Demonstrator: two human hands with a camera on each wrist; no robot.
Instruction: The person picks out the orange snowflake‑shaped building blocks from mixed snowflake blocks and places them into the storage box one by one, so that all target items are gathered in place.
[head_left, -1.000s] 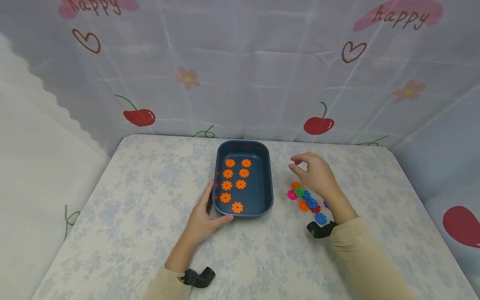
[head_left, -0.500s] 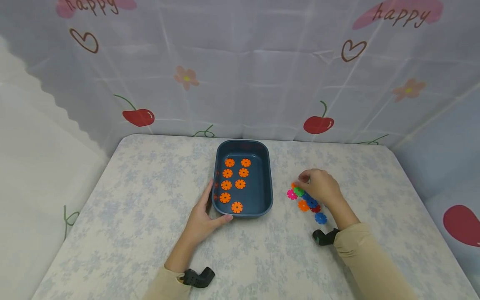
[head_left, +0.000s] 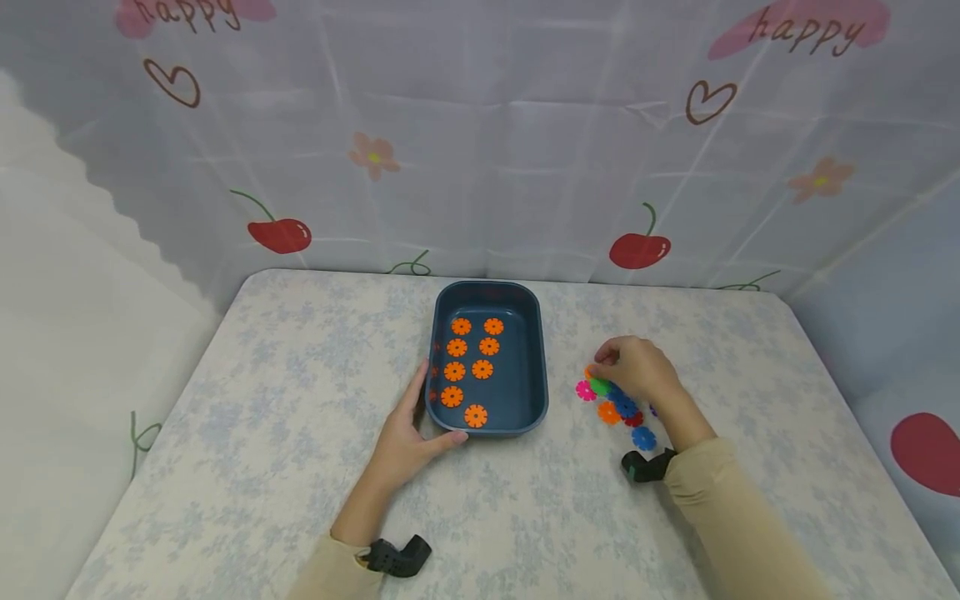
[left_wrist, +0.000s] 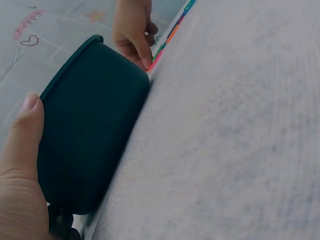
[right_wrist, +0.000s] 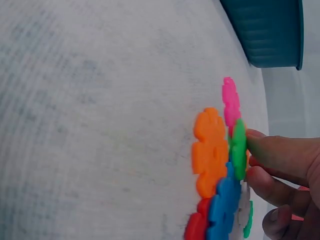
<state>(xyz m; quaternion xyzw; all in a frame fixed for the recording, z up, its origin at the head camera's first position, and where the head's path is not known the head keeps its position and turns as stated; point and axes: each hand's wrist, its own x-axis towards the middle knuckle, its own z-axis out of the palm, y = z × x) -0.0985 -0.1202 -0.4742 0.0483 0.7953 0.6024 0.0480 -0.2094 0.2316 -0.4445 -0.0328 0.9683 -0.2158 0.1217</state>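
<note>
A dark blue tray [head_left: 513,383] stands at the table's middle, with orange plastic snowflake discs [head_left: 476,416] lying flat in two columns inside it. My left hand [head_left: 405,446] spans the tray's near left corner. Its straight thumb [left_wrist: 22,145] rests against the near end, and its fingers lie along the left wall. Right of the tray my right hand [head_left: 643,368] reaches into a loose heap of coloured discs. Its thumb and a finger touch beside a green disc [right_wrist: 239,150]. A sliver of orange shows between those fingertips; whether they grip a disc is unclear.
Around my right hand lie a pink disc [head_left: 586,390], an orange disc [head_left: 609,412], and red and blue ones. A separate blue disc [head_left: 643,437] lies nearest me. A printed curtain [head_left: 480,167] hangs behind the table [head_left: 300,375].
My right hand has come down and towards me from beyond the heap onto the discs. The green disc looks slightly shifted or tilted. My left hand and the tray have stayed put.
</note>
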